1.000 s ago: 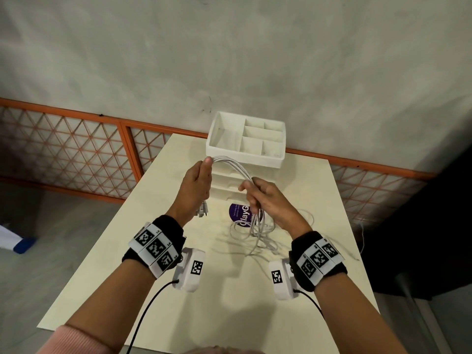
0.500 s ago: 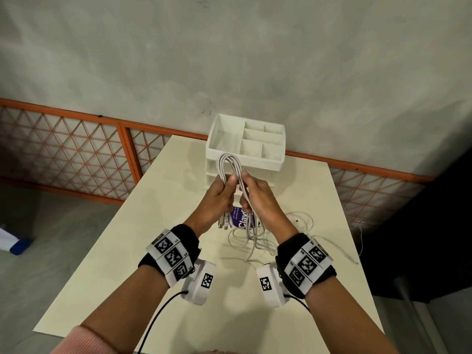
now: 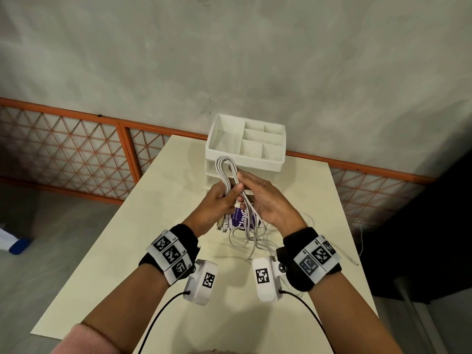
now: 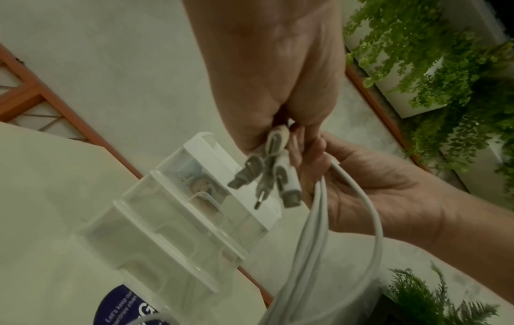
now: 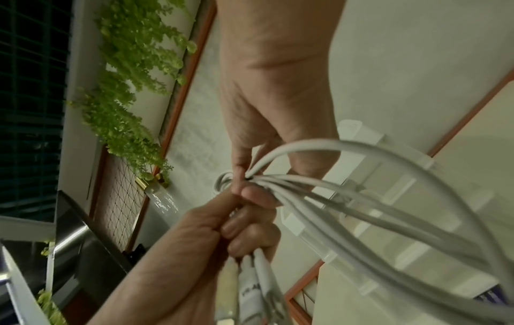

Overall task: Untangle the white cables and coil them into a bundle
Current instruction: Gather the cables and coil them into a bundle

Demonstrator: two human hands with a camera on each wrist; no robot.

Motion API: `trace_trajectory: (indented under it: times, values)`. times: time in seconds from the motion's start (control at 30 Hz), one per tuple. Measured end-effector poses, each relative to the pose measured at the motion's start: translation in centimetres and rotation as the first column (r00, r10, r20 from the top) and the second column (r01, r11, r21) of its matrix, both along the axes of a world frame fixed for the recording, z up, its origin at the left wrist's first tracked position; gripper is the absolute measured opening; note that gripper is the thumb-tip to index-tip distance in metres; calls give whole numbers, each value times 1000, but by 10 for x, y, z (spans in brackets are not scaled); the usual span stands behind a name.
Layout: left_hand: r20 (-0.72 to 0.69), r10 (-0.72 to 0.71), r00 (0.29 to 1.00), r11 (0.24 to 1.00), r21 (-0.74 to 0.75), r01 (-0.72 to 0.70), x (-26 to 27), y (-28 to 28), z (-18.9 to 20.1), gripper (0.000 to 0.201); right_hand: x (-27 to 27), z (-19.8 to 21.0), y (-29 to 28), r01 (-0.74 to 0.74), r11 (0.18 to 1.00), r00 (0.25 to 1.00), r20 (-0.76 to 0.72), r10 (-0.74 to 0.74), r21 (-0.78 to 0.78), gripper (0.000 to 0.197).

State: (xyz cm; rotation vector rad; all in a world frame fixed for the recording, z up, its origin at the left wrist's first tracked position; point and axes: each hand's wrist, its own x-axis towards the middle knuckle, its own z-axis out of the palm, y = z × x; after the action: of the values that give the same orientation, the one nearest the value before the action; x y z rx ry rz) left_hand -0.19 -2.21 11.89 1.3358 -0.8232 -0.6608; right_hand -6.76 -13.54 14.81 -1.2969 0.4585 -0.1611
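A folded loop of white cables (image 3: 225, 167) stands up from between my two hands, above the table and in front of the organiser. My left hand (image 3: 227, 196) grips the loop's base in a fist, and several plugs (image 3: 224, 226) hang out below it. My right hand (image 3: 242, 190) presses against the left and pinches the same strands between thumb and fingers. The remaining cable (image 3: 251, 236) drops from the right hand into a loose tangle on the table. In the left wrist view the plugs (image 4: 267, 173) dangle beside the cables (image 4: 319, 230). The right wrist view shows the strands (image 5: 361, 209) fanning out.
A white organiser (image 3: 255, 163) with open top compartments and clear drawers stands at the table's far edge. A purple label (image 3: 242, 222) lies under the hands. A thin white lead (image 3: 353, 262) lies near the cream table's (image 3: 143, 246) right edge. An orange lattice fence (image 3: 76, 154) runs behind.
My hands were apart with the cables stretched between them. They have come together, folding the strands into an upright loop, and the left hand now holds both sides of it.
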Motion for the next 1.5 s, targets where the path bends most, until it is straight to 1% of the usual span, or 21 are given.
trace_trajectory:
  times: [0.03, 0.1, 0.17, 0.23, 0.37, 0.5, 0.57, 0.63, 0.7, 0.8, 0.9, 0.97, 1.03, 1.1, 1.17, 1.23, 1.27, 1.3, 1.37, 1.47, 1.5]
  values:
    - [18, 2, 1000, 1000, 3, -2, 1, 0, 1, 18, 0, -1, 2, -9, 999, 1000, -3, 9, -34, 35]
    - [82, 44, 996, 999, 2, -44, 1, -3, 7, 19, -1, -5, 5, -45, 972, 998, -62, 31, -229, 44]
    - [152, 145, 978, 989, 7, -147, 3, -6, 11, 21, -5, -7, 6, -152, 892, 986, -134, 104, -427, 56]
    - [173, 259, 950, 963, 22, -267, 10, -7, 9, 23, -10, -4, 2, -257, 812, 964, -199, 177, -524, 60]
    - [224, 437, 871, 895, -8, -447, 24, -13, -3, 25, -9, -3, -13, -347, 722, 938, -220, 268, -598, 40]
    - [190, 505, 842, 859, -10, -513, 26, -20, 1, 29, -5, -2, -21, -437, 696, 899, -241, 367, -570, 25]
    - [177, 539, 823, 839, -23, -544, 33, -20, 1, 28, -5, -4, -23, -450, 701, 892, -235, 387, -554, 24]
    - [184, 556, 810, 829, -56, -557, 39, -21, 3, 28, -4, -7, -25, -405, 708, 912, -201, 358, -579, 33]
    - [166, 539, 826, 842, -73, -534, 41, -23, 5, 29, -2, -11, -27, -348, 708, 933, -157, 323, -614, 37]
    - [116, 517, 848, 856, -72, -512, 44, -29, 12, 27, 1, -21, -34, -291, 702, 951, -115, 288, -650, 27]
    - [184, 532, 826, 846, -145, -513, 49, -32, 24, 24, 2, -37, -46, -69, 612, 995, -7, 104, -788, 13]
    - [292, 537, 792, 843, -157, -514, 50, -32, 31, 26, 3, -40, -49, 136, 623, 989, 141, -42, -770, 9]
    - [341, 526, 779, 848, -145, -509, 48, -34, 37, 29, 3, -33, -51, 341, 609, 938, 307, -163, -716, 12]
    - [340, 536, 773, 843, -155, -516, 48, -39, 41, 25, 0, -17, -50, 394, 644, 911, 370, -181, -656, 11]
    - [329, 567, 755, 823, -180, -539, 52, -44, 47, 21, -4, -2, -50, 292, 720, 944, 309, -114, -629, 23]
    - [317, 596, 737, 802, -210, -558, 60, -46, 55, 20, -7, 5, -53, 53, 771, 993, 114, 25, -635, 31]
    - [315, 603, 733, 798, -227, -559, 65, -48, 59, 21, -8, 4, -56, -89, 744, 995, -23, 99, -662, 31]
    - [318, 602, 732, 798, -246, -550, 68, -49, 63, 22, -8, 1, -60, -226, 686, 974, -164, 156, -691, 27]
    - [359, 585, 727, 811, -260, -524, 69, -52, 65, 22, -8, -10, -73, -393, 564, 916, -362, 173, -726, 18]
    - [391, 584, 711, 811, -254, -527, 62, -56, 59, 19, -8, -22, -85, -446, 347, 892, -442, 96, -825, 22]
    - [358, 599, 716, 801, -254, -543, 62, -57, 56, 19, -8, -25, -87, -406, 332, 912, -403, 81, -852, 22]
